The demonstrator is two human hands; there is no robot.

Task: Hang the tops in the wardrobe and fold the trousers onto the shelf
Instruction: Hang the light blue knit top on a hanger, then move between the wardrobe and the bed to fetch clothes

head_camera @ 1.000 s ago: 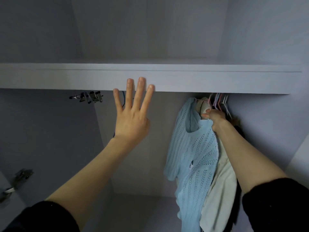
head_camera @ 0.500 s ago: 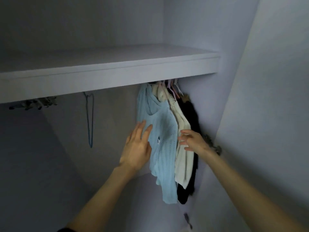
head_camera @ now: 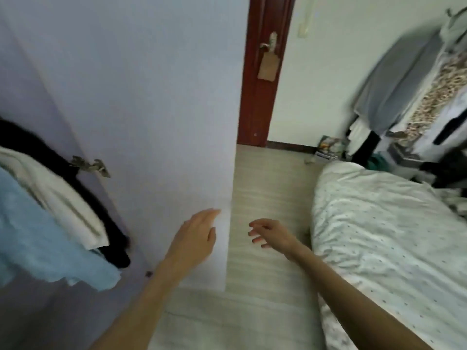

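Note:
At the left edge hang three tops: a light blue knit top, a cream top and a black garment behind them, inside the wardrobe. The white wardrobe door stands open beside them. My left hand is in front of the door's lower edge, fingers straight, holding nothing. My right hand hovers over the floor with fingers loosely spread and empty. No trousers are visible.
A bed with a white dotted cover fills the right side. Pale wooden floor runs between door and bed. A dark red room door stands at the back. Clothes hang on a rack at far right.
The view has swung right, out of the wardrobe towards the room. Both hands have let go of the hanging tops and dropped lower, empty.

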